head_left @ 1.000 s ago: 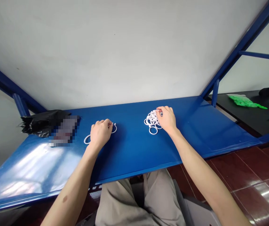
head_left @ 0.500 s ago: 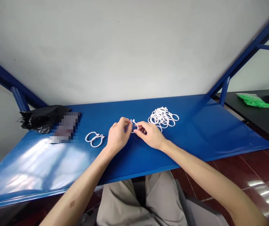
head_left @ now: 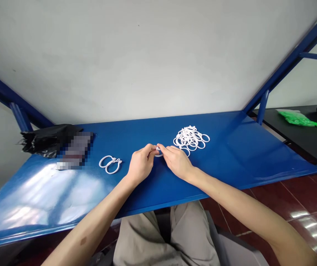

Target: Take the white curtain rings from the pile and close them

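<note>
A white plastic curtain ring point(head_left: 159, 155) is pinched between my two hands above the blue table, mostly covered by the fingers. My left hand point(head_left: 141, 162) is closed on its left side near the small knob. From the other side, my right hand point(head_left: 178, 162) is closed on it, thumb and finger close to the same knob. Whether the clasp is fastened is hidden. Just beyond my right hand lies a heap of similar white rings point(head_left: 191, 138). Left of my left hand, two white rings point(head_left: 111, 164) rest overlapping on the table.
A crumpled black plastic bag point(head_left: 50, 138) lies at the table's left back, beside a blurred-out flat object point(head_left: 77, 149). Blue frame posts point(head_left: 263, 107) and a white wall border the blue table point(head_left: 225, 155). A green bag point(head_left: 299, 118) sits on a black surface at right.
My hands have come closer together, and the fingers now meet over the ring's knob, covering more of the ring. The other rings lie as before; the view has shifted slightly.
</note>
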`<state>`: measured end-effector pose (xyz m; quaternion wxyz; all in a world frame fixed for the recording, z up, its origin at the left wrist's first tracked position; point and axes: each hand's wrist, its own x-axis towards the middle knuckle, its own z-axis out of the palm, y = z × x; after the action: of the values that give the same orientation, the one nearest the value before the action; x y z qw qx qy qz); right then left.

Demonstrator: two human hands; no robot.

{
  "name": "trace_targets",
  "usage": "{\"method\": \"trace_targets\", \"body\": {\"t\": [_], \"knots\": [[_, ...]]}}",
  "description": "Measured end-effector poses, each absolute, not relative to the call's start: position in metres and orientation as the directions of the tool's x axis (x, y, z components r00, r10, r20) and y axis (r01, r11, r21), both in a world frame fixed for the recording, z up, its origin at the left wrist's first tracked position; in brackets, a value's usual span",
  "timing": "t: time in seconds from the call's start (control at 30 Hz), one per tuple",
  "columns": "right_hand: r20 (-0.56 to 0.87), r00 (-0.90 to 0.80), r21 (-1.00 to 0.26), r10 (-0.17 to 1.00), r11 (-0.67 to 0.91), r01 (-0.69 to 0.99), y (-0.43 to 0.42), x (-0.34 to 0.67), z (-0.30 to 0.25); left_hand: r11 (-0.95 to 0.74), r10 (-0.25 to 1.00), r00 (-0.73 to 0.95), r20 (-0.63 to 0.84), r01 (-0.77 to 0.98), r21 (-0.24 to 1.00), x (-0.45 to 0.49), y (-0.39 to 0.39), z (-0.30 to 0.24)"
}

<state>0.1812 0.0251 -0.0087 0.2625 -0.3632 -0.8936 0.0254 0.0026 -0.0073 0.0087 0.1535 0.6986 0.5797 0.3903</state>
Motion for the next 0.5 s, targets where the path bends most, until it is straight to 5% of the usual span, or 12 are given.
{"method": "trace_targets", "body": {"t": [0.23,0.37,0.5], "knots": [[0.435,-0.652,-0.099,0.621,0.753,0.651,0.025,0.181,-0.005,-0.361,0.904,0.116,0.411,0.722,0.590,-0.001,-0.003,0.004],[0.515,-0.545,-0.156,0.661,0.698,0.699,0.037,0.184,0.008,-0.340,0.903,0.151,0.403,0.825,0.451,-0.011,0.001,0.024],[0.568,-0.312,-0.264,0.762,0.527,0.808,0.061,0.204,0.019,-0.147,0.929,0.043,0.367,0.954,0.261,-0.057,-0.002,0.040]]}}
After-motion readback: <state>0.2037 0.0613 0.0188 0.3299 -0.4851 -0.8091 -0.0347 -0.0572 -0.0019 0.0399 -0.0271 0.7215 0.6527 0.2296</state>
